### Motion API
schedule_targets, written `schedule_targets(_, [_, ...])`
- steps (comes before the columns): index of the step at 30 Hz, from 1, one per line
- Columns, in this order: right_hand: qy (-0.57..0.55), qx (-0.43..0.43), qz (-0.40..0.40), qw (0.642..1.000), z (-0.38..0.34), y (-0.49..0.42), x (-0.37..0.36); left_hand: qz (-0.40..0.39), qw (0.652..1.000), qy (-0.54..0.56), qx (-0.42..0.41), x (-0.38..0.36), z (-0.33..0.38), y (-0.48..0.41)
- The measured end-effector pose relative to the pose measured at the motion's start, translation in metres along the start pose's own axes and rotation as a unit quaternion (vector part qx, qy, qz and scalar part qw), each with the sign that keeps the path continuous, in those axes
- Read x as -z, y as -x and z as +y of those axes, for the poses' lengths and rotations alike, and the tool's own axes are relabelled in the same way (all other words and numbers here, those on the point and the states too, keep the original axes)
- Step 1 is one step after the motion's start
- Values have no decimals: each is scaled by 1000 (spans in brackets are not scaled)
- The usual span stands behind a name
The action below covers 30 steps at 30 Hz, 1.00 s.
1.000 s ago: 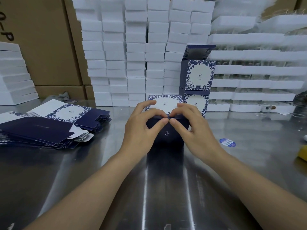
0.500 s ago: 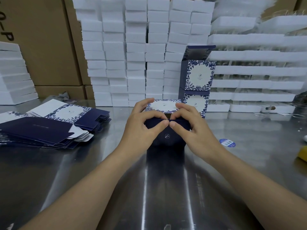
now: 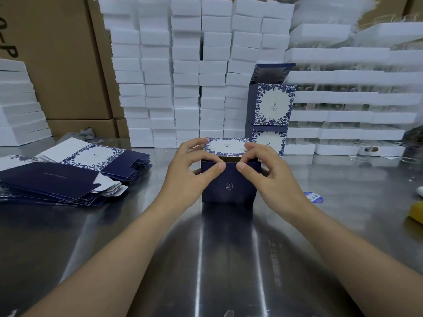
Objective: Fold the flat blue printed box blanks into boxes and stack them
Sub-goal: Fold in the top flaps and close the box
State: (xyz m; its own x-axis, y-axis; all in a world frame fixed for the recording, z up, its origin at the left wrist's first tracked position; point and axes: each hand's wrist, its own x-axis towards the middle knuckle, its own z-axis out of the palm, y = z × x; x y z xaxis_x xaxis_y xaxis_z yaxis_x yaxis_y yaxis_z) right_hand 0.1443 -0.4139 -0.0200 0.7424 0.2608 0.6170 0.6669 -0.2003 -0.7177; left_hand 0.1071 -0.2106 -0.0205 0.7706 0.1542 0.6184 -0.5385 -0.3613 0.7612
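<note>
Head cam: both our forearms reach in from the bottom edge and meet at mid-counter (image 3: 229, 259). L hand (image 3: 185, 177) and R hand (image 3: 272, 179) each grip the half-folded box (image 3: 229, 188). The thumbs press side by side on the upper edge of its navy front panel, nearly touching each other. The forefingers curl over the top onto the floral-printed flap behind. The other fingers wrap round the box sides.

That box stands upright on the counter btwn our hands. A narrow gap shows at the top btwn front panel and printed flap; we can't tell what's inside. Its front is plain navy w/ a small white logo, and the flap is white w/ a blue leaf border.

Just behind it, to the R, is a stack of folded boxes (image 3: 272, 104), two high. The top one has its lid flap up, contents not visible.

Flat blanks (image 3: 68, 177) lie fanned in a pile at L, well apart from our hands. White foam blocks (image 3: 187, 72) are stacked along the back. A round blue sticker (image 3: 313, 197) lies near the R hand.
</note>
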Motion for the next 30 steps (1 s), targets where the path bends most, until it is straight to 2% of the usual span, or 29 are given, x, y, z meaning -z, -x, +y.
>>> schedule_targets(8, [-50, -19, 8, 999, 3, -1, 4, 3, 999, -29, 18, 6, -1, -3])
schedule_targets(12, [-55, -18, 13, 998, 6, -3, 9, 8, 999, -15, 29, 8, -1, -4])
schedule_targets(18, [-65, 16, 7, 998, 10, -3, 10, -11, 999, 31, 3, 10, 2, -3])
schedule_targets(25, [8, 46, -24, 999, 7, -1, 12, -44, 998, -47, -19, 11, 1, 4])
schedule_targets(30, [50, 64, -16, 997, 7, -4, 10, -21, 998, -46, -31, 10, -1, 3])
